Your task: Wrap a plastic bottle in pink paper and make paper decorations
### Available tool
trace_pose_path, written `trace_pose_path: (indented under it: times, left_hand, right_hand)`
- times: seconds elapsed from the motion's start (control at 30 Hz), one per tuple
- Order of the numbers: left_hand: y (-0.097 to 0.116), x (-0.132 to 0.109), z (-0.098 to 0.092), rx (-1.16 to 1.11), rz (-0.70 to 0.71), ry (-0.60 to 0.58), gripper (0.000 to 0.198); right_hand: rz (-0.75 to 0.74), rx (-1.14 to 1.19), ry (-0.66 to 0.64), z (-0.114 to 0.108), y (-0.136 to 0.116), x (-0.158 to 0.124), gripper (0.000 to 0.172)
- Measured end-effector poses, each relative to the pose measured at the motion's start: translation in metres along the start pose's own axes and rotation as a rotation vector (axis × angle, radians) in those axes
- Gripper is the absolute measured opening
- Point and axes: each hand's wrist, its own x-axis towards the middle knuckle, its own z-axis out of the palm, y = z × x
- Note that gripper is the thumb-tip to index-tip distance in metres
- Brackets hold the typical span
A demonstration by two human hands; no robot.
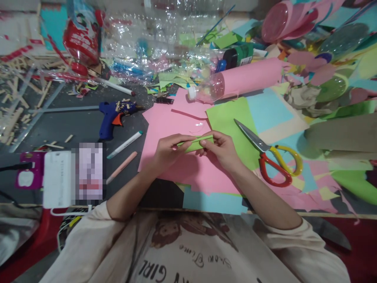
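Between both hands is a small piece of green paper (196, 145), folded or rolled into a narrow strip. My left hand (172, 151) pinches its left end, thumb along the near side. My right hand (219, 147) grips the right end, with the thumb pressed on its face. Beneath the hands lies a large pink paper sheet (167, 122). To the right, a light green sheet (232, 110) lies partly under scissors (262, 145) with one red and one yellow handle, blades pointing away to the left.
A blue glue gun (108, 118) lies at left near a teal-tipped marker (125, 144) and a peach marker (122, 167). Behind the sheets rests a bottle wrapped in pink paper (250, 78). Paper scraps (318, 188) cover the right side; wooden sticks (17, 86) lie far left.
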Motion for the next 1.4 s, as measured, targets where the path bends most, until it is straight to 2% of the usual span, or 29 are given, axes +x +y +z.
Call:
trace_pose_path:
  times: [0.17,0.37,0.53,0.6,0.67,0.8,0.9,0.97,1.13,1.27,1.4]
  left_hand:
    - [0.001,-0.002,0.005,-0.100,-0.032,-0.029,0.034]
    - [0.007,-0.007,0.011,-0.012,-0.039,-0.053,0.047]
    - [0.005,-0.010,0.013,0.015,-0.030,-0.108,0.047]
    - [0.001,-0.009,0.011,0.029,0.036,-0.135,0.047]
    - [-0.004,-0.007,0.009,0.062,0.168,-0.128,0.054]
    - [-0.012,0.000,0.003,0.177,0.466,-0.181,0.085]
    - [-0.013,0.002,0.000,0.210,0.502,-0.284,0.098]
    - [-0.013,0.002,0.000,0.212,0.479,-0.300,0.100]
    - [-0.015,0.001,0.001,0.233,0.503,-0.276,0.105]
    - [-0.016,-0.002,0.005,0.305,0.553,-0.201,0.100]
    - [-0.016,-0.006,0.009,0.376,0.490,-0.142,0.095]
  right_hand:
    - [-0.031,-0.045,0.044,0.004,-0.002,-0.001,0.039]
    - [-0.064,-0.143,0.168,0.014,0.003,-0.005,0.042]
    - [-0.094,-0.219,0.159,0.014,0.008,-0.005,0.037]
    - [-0.085,-0.201,0.113,0.012,0.007,-0.005,0.038]
    - [-0.056,-0.159,0.058,0.009,0.005,-0.004,0.039]
    - [-0.013,-0.087,-0.016,0.003,0.001,-0.003,0.039]
    - [0.014,-0.073,-0.067,0.001,0.001,-0.002,0.039]
    - [0.034,-0.080,-0.095,0.000,0.002,-0.001,0.038]
    - [0.052,-0.104,-0.129,-0.001,0.001,-0.002,0.037]
    - [-0.011,-0.242,-0.099,0.002,0.000,-0.004,0.041]
    - [-0.073,-0.388,-0.073,0.005,-0.001,-0.004,0.044]
